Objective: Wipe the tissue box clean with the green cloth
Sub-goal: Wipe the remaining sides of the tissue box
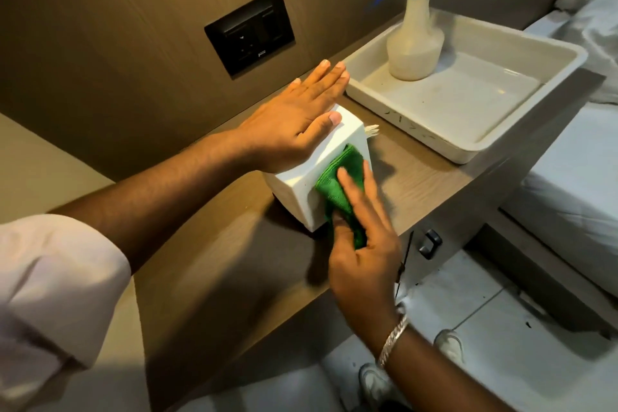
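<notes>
A white tissue box (pixel 301 192) lies tipped on the wooden bedside shelf (pixel 214 264), with a bit of tissue poking out at its far end. My left hand (pixel 294 120) rests flat on the box's upper face, fingers stretched out, holding it down. My right hand (pixel 359 237) presses a folded green cloth (pixel 337 184) against the box's near right side. The cloth sits between my fingers and the box wall.
A white tray (pixel 501 130) stands further along the shelf, holding a spray bottle (pixel 414 37) with a yellow and blue trigger head. A black socket panel (pixel 249 32) is on the wall behind. A bed with white sheets (pixel 575 177) lies to the right.
</notes>
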`<state>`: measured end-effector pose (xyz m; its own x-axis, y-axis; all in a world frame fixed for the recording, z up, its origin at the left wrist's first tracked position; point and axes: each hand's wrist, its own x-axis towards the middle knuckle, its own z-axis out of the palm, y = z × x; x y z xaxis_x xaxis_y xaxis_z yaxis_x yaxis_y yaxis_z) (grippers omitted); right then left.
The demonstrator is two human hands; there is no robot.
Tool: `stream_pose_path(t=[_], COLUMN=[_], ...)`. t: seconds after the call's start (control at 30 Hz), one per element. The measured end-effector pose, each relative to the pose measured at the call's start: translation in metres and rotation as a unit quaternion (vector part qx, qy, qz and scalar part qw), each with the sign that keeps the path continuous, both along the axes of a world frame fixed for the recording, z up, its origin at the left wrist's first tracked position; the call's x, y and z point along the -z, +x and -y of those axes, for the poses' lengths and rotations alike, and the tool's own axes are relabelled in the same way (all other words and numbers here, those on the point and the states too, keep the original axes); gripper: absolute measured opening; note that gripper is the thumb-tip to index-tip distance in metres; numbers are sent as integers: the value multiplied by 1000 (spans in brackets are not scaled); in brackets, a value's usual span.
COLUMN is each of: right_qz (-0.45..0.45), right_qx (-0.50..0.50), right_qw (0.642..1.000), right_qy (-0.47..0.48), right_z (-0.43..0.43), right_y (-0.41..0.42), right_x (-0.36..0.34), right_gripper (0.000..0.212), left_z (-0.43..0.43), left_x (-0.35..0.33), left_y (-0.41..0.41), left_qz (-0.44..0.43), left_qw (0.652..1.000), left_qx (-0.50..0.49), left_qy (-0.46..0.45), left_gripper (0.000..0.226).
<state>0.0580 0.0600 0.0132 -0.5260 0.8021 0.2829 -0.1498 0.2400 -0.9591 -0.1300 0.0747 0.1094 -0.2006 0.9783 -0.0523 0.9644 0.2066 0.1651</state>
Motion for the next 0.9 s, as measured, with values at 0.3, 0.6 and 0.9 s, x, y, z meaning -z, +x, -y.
stream_pose_path(t=[0.3, 0.6, 0.9], right_qz=[105, 87, 357], right_qx=[-212, -212, -366], right_qw=[965, 955, 742], right_qy=[111, 188, 434], right_z=[34, -182, -317], right_y=[39, 65, -33], right_x=[-4, -69, -47], right_gripper=[69, 58, 52], left_z=[5, 44, 24], left_x=[0, 36, 61], left_y=[2, 47, 112], left_qz=[-27, 53, -3], left_qw=[997, 899, 768], left_qx=[-56, -340, -498], left_qy=[37, 272, 402], left_gripper=[68, 77, 61])
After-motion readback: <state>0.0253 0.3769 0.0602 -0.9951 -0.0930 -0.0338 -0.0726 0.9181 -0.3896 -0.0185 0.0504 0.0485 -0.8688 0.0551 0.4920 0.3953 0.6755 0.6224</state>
